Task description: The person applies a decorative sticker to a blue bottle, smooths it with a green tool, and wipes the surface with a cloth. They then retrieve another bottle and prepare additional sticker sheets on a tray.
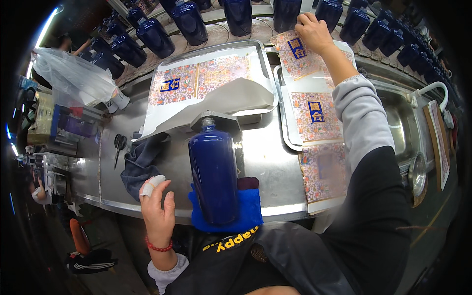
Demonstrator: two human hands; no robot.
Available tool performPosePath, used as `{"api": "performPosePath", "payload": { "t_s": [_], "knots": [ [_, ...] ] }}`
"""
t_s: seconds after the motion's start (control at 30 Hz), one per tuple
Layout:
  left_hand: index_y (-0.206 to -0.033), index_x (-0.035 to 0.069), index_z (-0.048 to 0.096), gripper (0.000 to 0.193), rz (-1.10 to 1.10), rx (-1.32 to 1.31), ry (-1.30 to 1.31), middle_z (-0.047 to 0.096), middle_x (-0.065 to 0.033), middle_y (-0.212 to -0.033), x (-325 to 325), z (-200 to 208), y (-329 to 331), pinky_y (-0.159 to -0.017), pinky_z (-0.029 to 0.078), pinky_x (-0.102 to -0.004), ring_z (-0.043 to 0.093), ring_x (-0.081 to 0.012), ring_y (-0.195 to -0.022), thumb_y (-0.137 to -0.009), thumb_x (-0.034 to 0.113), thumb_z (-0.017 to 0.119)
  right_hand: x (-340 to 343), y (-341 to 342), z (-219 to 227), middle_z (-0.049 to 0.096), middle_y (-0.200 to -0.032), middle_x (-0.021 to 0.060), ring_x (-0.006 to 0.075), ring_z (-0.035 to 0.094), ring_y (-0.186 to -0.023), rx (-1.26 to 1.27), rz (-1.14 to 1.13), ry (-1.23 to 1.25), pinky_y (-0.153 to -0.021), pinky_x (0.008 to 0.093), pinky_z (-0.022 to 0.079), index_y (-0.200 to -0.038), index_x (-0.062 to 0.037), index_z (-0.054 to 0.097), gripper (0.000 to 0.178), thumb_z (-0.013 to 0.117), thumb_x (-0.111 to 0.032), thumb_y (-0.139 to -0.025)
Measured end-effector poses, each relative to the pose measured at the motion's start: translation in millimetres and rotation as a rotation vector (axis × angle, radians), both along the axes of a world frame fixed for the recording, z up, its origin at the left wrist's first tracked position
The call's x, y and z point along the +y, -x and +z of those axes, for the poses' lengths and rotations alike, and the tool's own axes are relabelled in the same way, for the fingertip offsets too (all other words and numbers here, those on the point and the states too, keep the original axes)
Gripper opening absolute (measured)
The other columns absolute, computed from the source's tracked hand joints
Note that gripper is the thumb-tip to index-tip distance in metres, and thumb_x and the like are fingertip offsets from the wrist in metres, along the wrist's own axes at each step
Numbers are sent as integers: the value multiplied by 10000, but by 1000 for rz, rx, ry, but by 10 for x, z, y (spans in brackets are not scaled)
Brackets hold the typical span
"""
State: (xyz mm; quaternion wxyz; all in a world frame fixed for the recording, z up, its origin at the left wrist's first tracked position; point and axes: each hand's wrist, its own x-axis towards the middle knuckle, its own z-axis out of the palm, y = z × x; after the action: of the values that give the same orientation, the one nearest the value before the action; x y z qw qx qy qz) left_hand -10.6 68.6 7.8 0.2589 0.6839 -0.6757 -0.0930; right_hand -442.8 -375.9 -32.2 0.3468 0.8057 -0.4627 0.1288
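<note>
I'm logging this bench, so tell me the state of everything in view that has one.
Front bottle: lying, neck pointing away.
Rear bottles: upright.
Left sheet: not fully flat.
Dark cloth: crumpled.
Bag: rumpled.
Left hand: empty, fingers bent.
Right hand: at the far right sheet, grip unclear.

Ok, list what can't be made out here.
In the head view:
Right hand: whether it grips the upper patterned sheet; the hand hides the contact.
Blue cloth: its middle, under the near bottle.
Lowest patterned sheet: its central panel, blurred.
Top-centre bottle: its neck, cut off by the upper edge.
</note>
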Motion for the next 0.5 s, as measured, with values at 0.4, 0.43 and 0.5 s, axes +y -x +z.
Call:
{"api": "performPosePath", "payload": {
  "t_s": [0.4, 0.43, 0.5],
  "knots": [
    [-1152, -21, 671, 249, -112, -42, -88, 665, -211, -1188, -43, -160, 41, -1036, 419, -440, 576, -389, -1170, -953, 99, 583, 607, -484, 877, 559, -1278, 187, 340, 463, -1258, -200, 160, -55, -1027, 466, 407, -1196, -38, 653, 356, 520, -250, -943],
    [-1154, -18, 671, 248, -101, -50, -113, 665, -210, -1187, -40, -162, 45, -1034, 417, -441, 573, -389, -1172, -958, 107, 583, 676, -484, 927, 562, -1252, 178, 330, 467, -1231, -235, 190, -72, -1011, 458, 408, -1185, -38, 655, 357, 527, -266, -943],
    [-1158, -12, 669, 250, -139, -58, -89, 663, -210, -1180, -37, -160, 61, -1033, 414, -446, 571, -392, -1162, -955, 108, 587, 768, -357, 1041, 569, -1201, 158, 312, 475, -1177, -291, 218, -103, -979, 442, 410, -1163, -36, 660, 362, 541, -298, -943]
  ]
}}
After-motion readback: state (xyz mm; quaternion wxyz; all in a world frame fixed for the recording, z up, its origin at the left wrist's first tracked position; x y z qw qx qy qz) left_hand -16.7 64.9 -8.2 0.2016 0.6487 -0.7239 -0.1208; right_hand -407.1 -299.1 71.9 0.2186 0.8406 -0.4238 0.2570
